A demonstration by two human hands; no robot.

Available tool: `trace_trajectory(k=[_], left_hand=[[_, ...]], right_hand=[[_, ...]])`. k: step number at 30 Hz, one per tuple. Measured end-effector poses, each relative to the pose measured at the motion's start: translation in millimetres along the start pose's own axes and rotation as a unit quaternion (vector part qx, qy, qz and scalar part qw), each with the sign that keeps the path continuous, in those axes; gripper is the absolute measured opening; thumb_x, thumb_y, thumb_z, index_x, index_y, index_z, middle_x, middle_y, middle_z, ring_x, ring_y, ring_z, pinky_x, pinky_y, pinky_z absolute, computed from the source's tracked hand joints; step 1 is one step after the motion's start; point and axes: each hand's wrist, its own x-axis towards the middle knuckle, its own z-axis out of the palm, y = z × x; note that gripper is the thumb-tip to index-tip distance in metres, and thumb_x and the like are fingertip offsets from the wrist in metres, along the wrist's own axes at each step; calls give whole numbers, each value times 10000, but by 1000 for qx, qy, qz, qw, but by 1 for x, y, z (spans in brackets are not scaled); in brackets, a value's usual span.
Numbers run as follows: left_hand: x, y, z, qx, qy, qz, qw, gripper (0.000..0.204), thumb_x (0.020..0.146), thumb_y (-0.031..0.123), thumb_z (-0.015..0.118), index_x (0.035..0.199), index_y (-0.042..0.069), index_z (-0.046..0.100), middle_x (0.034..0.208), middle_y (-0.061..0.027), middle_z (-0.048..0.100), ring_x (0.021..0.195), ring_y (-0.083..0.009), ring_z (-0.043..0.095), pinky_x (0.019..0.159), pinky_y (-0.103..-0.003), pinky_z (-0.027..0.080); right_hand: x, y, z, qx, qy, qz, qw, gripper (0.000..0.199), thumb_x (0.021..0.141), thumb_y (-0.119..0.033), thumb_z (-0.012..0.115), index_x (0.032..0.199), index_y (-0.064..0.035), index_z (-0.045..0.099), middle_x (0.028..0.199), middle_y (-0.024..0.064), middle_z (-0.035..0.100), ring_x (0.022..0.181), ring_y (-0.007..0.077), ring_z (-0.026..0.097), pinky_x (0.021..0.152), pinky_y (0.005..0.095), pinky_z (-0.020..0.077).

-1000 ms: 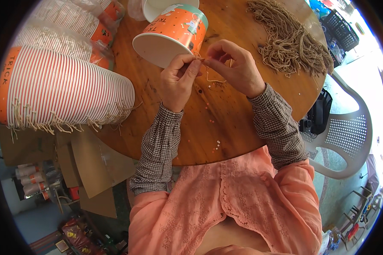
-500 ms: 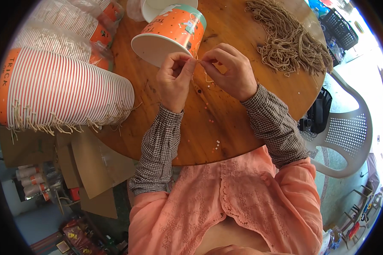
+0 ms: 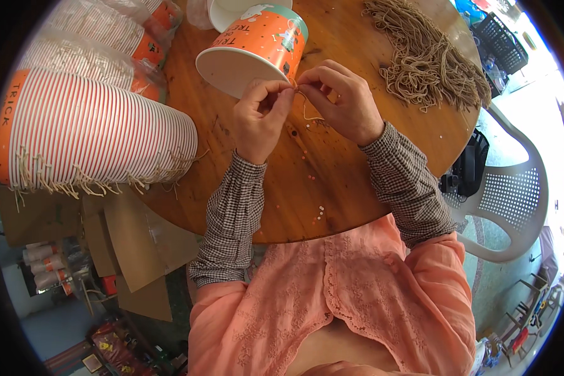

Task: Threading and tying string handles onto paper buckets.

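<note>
An orange paper bucket with a green band lies on its side on the table, its white open mouth toward me. Just in front of its rim, my left hand pinches a thin tan string between thumb and forefinger. My right hand pinches the same string close beside it, and the two sets of fingertips nearly touch. A loose end of string hangs below the fingers. Whether a knot is in it, the fingertips hide.
Nested buckets with string ends lie at left, before plastic-wrapped stacks. A tangled heap of tan string rests at the table's far right. Small paper dots dot the wooden table. A grey chair stands right, cardboard flaps below left.
Both hands have shifted slightly, still pinching the string. The bucket has moved a little to the right, and more of the loose string end shows.
</note>
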Motion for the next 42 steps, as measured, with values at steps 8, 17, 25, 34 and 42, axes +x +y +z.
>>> trace_trajectory(k=[8,17,25,34,42], left_hand=[[2,0,-3,-282,-45,-175,942,104,923,98,607,978,23,655,808,9,600,682,-60,508,613,-202,422],[2,-5,-4,-492,-98,-302,811,108,918,118,615,975,30,642,778,13,579,639,-76,473,586,-210,401],[2,3,0,-426,-87,-301,849,115,927,119,596,979,27,642,828,2,594,625,-73,483,569,-212,398],[1,-1,-6,-371,-94,-235,894,148,941,152,596,973,16,646,868,-13,616,669,-81,506,581,-214,429],[-2,-2,-1,-379,-36,-211,900,149,950,148,585,960,15,652,846,-9,621,670,-80,504,586,-213,427]], right_hand=[[-1,3,3,6,-8,-32,999,106,863,-50,637,965,-22,644,877,68,623,746,171,619,613,271,509],[-2,0,5,47,-21,41,998,102,857,-69,626,942,-13,636,852,56,617,701,139,607,599,252,495],[-1,1,-1,96,-59,138,984,112,852,-86,632,925,-1,629,840,31,631,704,98,593,609,231,479],[3,8,3,159,-72,145,974,122,861,-96,629,936,1,628,879,40,640,766,106,606,674,263,509],[4,5,-3,184,-98,85,974,207,877,-51,625,1073,9,598,987,43,639,881,111,613,788,274,513]])
